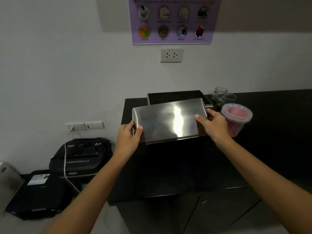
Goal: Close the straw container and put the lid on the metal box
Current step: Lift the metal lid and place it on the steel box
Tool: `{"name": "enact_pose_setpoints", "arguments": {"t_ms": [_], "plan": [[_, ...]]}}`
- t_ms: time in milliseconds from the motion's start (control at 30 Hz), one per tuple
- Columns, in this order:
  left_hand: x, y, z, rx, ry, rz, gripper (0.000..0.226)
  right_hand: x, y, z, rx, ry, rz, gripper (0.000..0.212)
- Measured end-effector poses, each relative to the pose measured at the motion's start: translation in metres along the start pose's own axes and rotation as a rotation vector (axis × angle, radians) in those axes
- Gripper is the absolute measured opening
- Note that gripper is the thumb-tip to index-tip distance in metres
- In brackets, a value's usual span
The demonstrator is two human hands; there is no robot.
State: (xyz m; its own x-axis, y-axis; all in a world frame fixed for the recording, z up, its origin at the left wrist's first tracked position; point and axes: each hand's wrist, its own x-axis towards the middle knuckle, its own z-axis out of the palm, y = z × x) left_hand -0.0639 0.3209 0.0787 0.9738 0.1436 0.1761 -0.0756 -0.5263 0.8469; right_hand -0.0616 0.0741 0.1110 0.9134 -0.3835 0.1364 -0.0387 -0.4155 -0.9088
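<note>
The metal lid (169, 119) is held at its two short ends, at the centre of the frame. The left hand (129, 135) is closed on the lower-left end, thumb on top and fingers curled out of sight beneath; the right hand (213, 123) is closed on the right end, thumb laid flat on the polished top. The lid is seen tilted, its far edge higher in the frame, and whether it is yet seated on the metal box cannot be told, since the box itself is hidden beneath the lid. A black tray (179, 97) is seen just behind, partly covered by the lid's far edge.

Several risks are judged from here. The polished steel may slip through a light pinch, the more so as only the end edges are gripped. If the lid is lowered while tilted, one edge may catch on the box rim and the lid be left cocked or jammed. Fingers curled under the left end may be nipped as the lid is set down.

To the right of centre, near the right hand, the straw container (236, 119) stands on the dark surface (270, 132), its clear cover apparently already on. It may be knocked over if the right hand or lid end swings outward. Behind it, two glass jars (222, 97) may be struck likewise.
</note>
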Motion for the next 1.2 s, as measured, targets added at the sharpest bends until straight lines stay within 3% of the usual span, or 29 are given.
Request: {"name": "enact_pose_setpoints", "arguments": {"t_ms": [200, 400, 533, 733, 1200], "plan": [[0.027, 0.019, 0.004, -0.005, -0.038, 0.045, 0.041, 0.014, -0.006, -0.001, 0.091, 0.088, 0.036, 0.063], [0.063, 0.034, 0.008, 0.020, -0.007, 0.024, 0.042, 0.050, -0.016, -0.002, 0.097, 0.068, 0.043, 0.067], [0.087, 0.047, 0.014, -0.024, -0.024, -0.026, 0.039, 0.082, -0.025, -0.003, 0.035, 0.067, -0.038, 0.048], [0.112, 0.061, 0.027, -0.018, -0.047, -0.124, 0.036, 0.126, -0.026, 0.001, -0.022, 0.026, -0.127, 0.033], [0.125, 0.065, 0.040, 0.006, 0.011, -0.258, 0.041, 0.173, -0.014, 0.009, -0.149, -0.111, -0.214, 0.035]]}}
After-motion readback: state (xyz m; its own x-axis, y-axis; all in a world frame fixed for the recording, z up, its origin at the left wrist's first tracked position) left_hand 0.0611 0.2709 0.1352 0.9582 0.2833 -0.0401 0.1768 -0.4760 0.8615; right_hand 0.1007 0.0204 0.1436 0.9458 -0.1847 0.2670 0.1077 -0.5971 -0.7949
